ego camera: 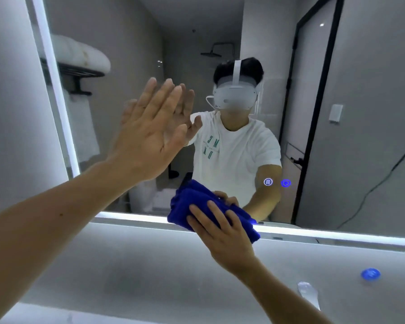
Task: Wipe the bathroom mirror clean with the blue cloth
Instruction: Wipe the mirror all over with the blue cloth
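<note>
The blue cloth [208,206] is bunched under the right hand [222,232], whose grip lies spread over the wad with the fingers [198,212] pressed flat on its back, so the cloth is pinned against the bottom edge of the mirror [131,43], right on the lit strip [337,237] that borders the glass. The left hand [150,136] is held up and to the left of that grip, its own grip wide and holding nothing, fingers straight and together; whether the palm actually touches the glass cannot be told. For the step in hand, a wipe along the lower band of the glass, pressure is best kept even across the whole pad of fingers, so that the cloth is dragged flat and not rolled into a ridge. Overlapping strokes are probably wise, carried sideways from the grip toward the two glowing touch icons [277,182] to its right, which could be triggered if rubbed hard. If the bare hand is leaning on the mirror, a fresh print is likely to be left there, so that patch should be gone over last. The pale desk [150,265] below the grip should be kept out of the stroke, lest grit be carried up.
</note>
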Motion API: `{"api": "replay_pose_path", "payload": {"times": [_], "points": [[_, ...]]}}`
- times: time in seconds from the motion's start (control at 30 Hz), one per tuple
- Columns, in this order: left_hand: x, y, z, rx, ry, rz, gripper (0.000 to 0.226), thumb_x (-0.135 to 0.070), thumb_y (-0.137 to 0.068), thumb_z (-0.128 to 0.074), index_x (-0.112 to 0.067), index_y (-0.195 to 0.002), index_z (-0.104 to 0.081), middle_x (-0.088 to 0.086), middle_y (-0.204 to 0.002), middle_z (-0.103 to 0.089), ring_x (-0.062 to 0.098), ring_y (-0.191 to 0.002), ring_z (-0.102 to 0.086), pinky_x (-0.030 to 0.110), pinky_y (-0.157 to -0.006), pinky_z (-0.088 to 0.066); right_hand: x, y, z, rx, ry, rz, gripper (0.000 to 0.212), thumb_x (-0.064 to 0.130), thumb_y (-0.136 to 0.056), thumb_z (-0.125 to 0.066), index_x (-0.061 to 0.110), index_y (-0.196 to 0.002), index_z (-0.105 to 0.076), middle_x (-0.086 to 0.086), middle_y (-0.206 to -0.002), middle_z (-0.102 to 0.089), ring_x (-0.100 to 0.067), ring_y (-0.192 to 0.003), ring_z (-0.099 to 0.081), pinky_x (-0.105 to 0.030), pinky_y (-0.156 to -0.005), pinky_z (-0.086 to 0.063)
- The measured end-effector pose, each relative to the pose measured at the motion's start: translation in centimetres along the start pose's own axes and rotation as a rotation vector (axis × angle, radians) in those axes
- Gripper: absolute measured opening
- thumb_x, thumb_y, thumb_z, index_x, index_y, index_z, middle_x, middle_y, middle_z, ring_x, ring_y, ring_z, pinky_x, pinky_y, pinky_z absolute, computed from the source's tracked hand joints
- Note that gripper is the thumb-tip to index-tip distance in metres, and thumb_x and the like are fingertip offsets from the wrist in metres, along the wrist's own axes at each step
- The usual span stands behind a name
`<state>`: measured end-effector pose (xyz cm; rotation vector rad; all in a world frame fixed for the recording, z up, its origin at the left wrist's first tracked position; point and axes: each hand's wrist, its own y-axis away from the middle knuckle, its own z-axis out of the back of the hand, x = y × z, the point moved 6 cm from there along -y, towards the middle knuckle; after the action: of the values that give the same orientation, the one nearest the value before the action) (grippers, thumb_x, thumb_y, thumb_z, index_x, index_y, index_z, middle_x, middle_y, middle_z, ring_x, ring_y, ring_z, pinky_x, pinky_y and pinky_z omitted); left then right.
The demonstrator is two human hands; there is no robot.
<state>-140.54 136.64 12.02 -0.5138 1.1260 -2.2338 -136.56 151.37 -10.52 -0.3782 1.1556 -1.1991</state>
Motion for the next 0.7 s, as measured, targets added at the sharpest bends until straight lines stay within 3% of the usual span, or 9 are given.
{"api": "replay_pose_path", "payload": {"times": [0.27,0.33,0.47,0.6,0.7], "points": [[-5.0,-1.7,-1.4,-0.012,0.035,-0.048,0.071,-0.057,-0.096,-0.007,-0.019,-0.156,-0.006,-0.002,-0.165,-0.003,0.013,-0.151,0.007,0.050,-0.121,-0.008,-13.0,10.6,3.4,-0.074,0.131,-0.169,0.066,0.007,-0.083,-0.054,0.026,-0.144,-0.040,0.004,-0.156,-0.029,-0.032,-0.138,-0.034,-0.048,-0.095,-0.037],[-5.7,-2.0,-1.6,-0.001,0.031,-0.055,0.072,-0.057,-0.096,-0.006,-0.019,-0.156,-0.005,-0.001,-0.165,-0.002,0.013,-0.151,0.008,0.050,-0.121,-0.009,-13.3,11.0,3.4,-0.072,0.141,-0.242,0.072,0.006,-0.079,-0.058,0.025,-0.145,-0.038,0.003,-0.158,-0.026,-0.034,-0.138,-0.032,-0.050,-0.097,-0.035],[-7.1,-2.5,-1.5,-0.015,0.029,-0.078,0.072,-0.056,-0.095,-0.008,-0.017,-0.156,-0.011,0.000,-0.165,-0.007,0.016,-0.151,0.004,0.051,-0.120,-0.012,-10.2,9.4,2.5,-0.065,0.066,-0.359,0.065,0.008,-0.081,-0.052,0.020,-0.144,-0.040,-0.003,-0.158,-0.023,-0.041,-0.136,-0.031,-0.054,-0.095,-0.036],[-8.9,-2.7,-2.3,-0.010,0.048,-0.100,0.069,-0.055,-0.096,-0.010,-0.021,-0.156,-0.007,-0.002,-0.165,-0.004,0.014,-0.151,0.007,0.050,-0.121,-0.009,-5.5,5.8,1.2,0.038,0.016,-0.157,0.065,0.019,-0.078,-0.048,0.026,-0.143,-0.045,0.003,-0.156,-0.030,-0.035,-0.135,-0.036,-0.051,-0.093,-0.041],[-9.6,-2.8,-2.7,-0.019,0.052,-0.099,0.067,-0.054,-0.097,-0.010,-0.022,-0.156,-0.006,-0.003,-0.165,-0.002,0.013,-0.151,0.008,0.051,-0.121,-0.008,-4.3,4.1,1.2,0.054,0.006,-0.042,0.057,0.017,-0.087,-0.041,0.025,-0.143,-0.044,0.003,-0.157,-0.029,-0.032,-0.136,-0.036,-0.048,-0.091,-0.046]]}}
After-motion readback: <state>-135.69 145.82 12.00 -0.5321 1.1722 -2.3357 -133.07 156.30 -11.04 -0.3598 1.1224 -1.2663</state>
